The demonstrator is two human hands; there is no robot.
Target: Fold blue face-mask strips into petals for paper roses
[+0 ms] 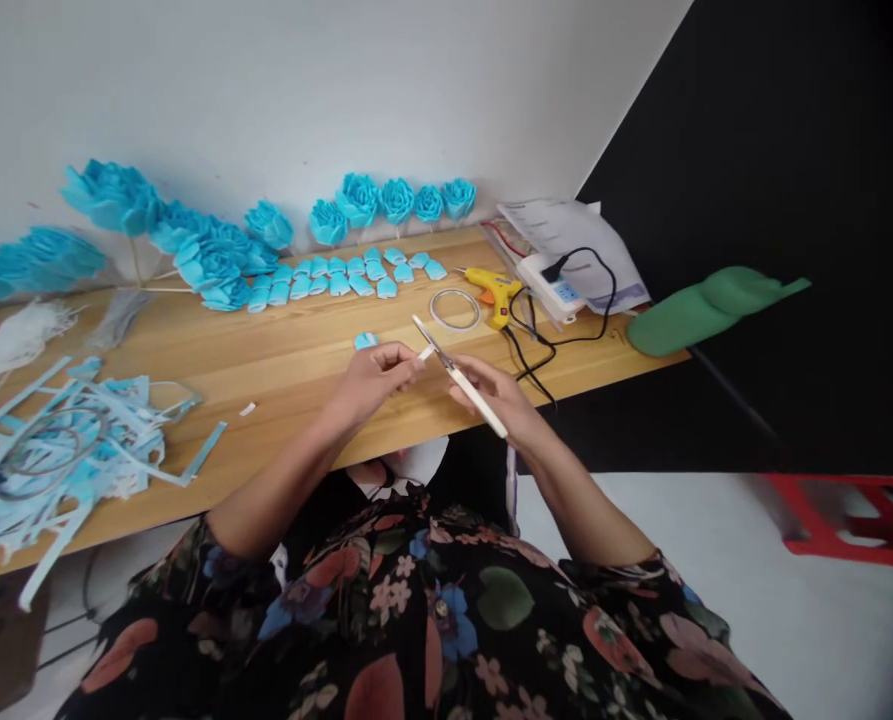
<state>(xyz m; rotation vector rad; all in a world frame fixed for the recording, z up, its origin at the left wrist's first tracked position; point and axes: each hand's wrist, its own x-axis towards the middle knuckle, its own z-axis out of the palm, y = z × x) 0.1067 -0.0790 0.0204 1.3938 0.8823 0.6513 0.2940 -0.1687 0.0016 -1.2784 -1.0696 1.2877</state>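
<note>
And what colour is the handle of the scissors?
The scissors' handle is white, seen in the head view.

My scissors look metal-bladed and smooth plastic-handled, the table smooth wood, the far flowers matt and papery.

Scraps left of scissors

Two hands, one scissors, one glue gun, one power strip
</note>
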